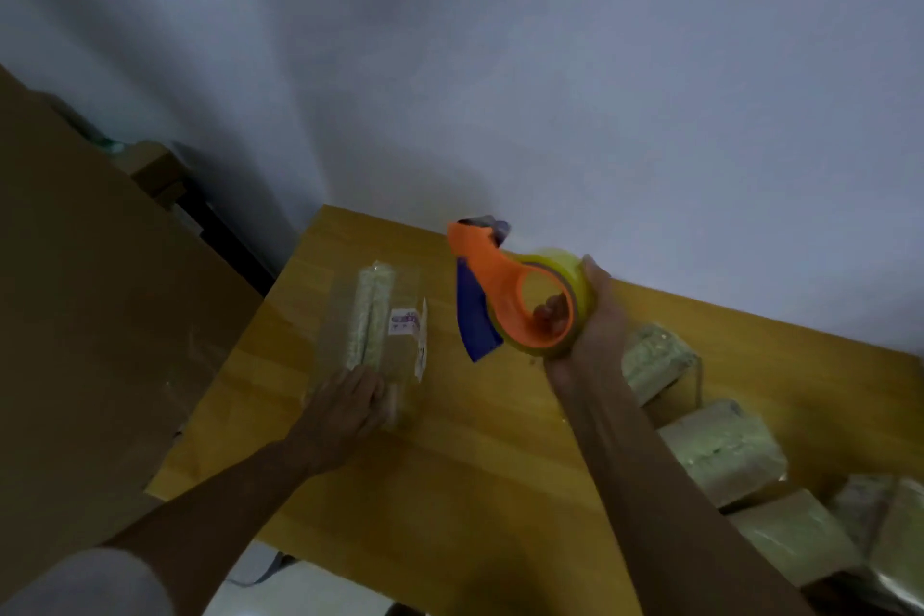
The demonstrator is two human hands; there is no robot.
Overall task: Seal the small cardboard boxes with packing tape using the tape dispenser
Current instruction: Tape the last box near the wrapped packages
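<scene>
The dispenser [520, 295], orange with a blue flap and a yellowish tape roll, was held up above the desk [450, 490] near the wall [550, 65]. The right hand [587, 315] gripped it, fingers curled through the roll's hollow and palm around the outside. To its left, a long package [380, 330] in clear wrap lay on the desk, with a small white and purple label on its right part. The left hand [345, 408] pressed flat on the package's near end, fingers spread, gripping nothing. Along the desk's right side stood several wrapped boxes [720, 455], close together in a row, blurred. A big sheet of cardboard [90, 315] leaned at the far left, beside the desk.
</scene>
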